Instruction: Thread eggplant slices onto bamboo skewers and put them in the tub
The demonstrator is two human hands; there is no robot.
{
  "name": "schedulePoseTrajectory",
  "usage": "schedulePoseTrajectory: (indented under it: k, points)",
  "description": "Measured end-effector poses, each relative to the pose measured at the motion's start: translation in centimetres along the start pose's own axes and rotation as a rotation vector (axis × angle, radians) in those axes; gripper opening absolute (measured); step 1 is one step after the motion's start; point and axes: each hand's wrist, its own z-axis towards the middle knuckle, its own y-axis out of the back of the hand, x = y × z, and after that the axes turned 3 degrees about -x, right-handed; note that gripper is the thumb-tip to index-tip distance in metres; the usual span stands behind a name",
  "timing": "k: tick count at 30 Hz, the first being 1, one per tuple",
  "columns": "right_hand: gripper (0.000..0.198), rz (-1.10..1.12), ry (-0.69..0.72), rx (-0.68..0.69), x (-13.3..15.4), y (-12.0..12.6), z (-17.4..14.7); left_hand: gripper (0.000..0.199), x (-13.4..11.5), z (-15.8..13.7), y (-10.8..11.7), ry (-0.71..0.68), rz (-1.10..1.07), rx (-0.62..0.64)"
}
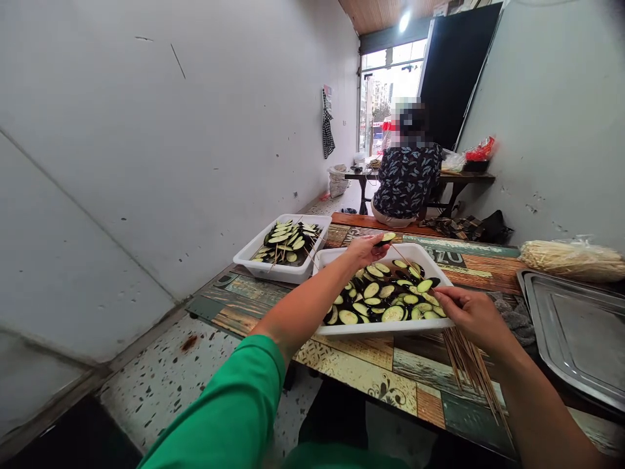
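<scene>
My left hand pinches an oval eggplant slice with dark skin, above the far rim of a white plastic tub. Over the tub's right side, my right hand is closed on the near end of a thin bamboo skewer. That skewer slants toward the left hand, and an eggplant slice sits on it close to my right fingers. Many loose eggplant slices lie in liquid inside the tub. Below my right hand, a bundle of bare bamboo skewers rests on the table.
A second white tub at left holds skewered eggplant slices. Metal trays, a grey cloth and a bagged pale bundle sit on the right of the patterned table. Beyond, a person sits facing away.
</scene>
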Motion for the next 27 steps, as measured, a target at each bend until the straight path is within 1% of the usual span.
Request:
schedulePoseTrajectory:
  k: [6, 11, 14, 16, 18, 23, 25, 27]
  points:
    - [0.035, 0.005, -0.016, 0.018, -0.22, -0.06, -0.04, 0.006, -0.2, -0.08, 0.04, -0.02, 0.012, -0.036]
    - [0.036, 0.012, -0.019, 0.014, -0.13, -0.06, 0.01, 0.007, -0.07, -0.15, -0.02, 0.002, 0.023, 0.041]
    - [0.035, 0.009, -0.01, 0.003, 0.05, 0.0, 0.03, 0.01, -0.16, -0.05, 0.02, -0.019, 0.026, -0.007]
    - [0.035, 0.005, -0.014, -0.007, 0.17, 0.04, 0.02, 0.016, -0.32, 0.06, 0.12, -0.037, 0.042, -0.053]
    - [0.035, 0.007, -0.026, -0.02, 0.27, 0.06, -0.01, 0.023, -0.49, 0.16, 0.23, -0.058, 0.062, -0.065]
    - [0.038, 0.039, -0.046, -0.026, 0.31, 0.09, -0.09, 0.029, -0.61, 0.2, 0.46, -0.094, 0.16, -0.022]
    - [0.038, 0.031, -0.049, -0.032, 0.28, 0.08, -0.09, 0.028, -0.62, 0.14, 0.53, -0.093, 0.22, -0.007]
    - [0.038, 0.016, -0.048, -0.035, 0.25, 0.08, -0.06, 0.026, -0.67, 0.03, 0.58, -0.093, 0.233, 0.007]
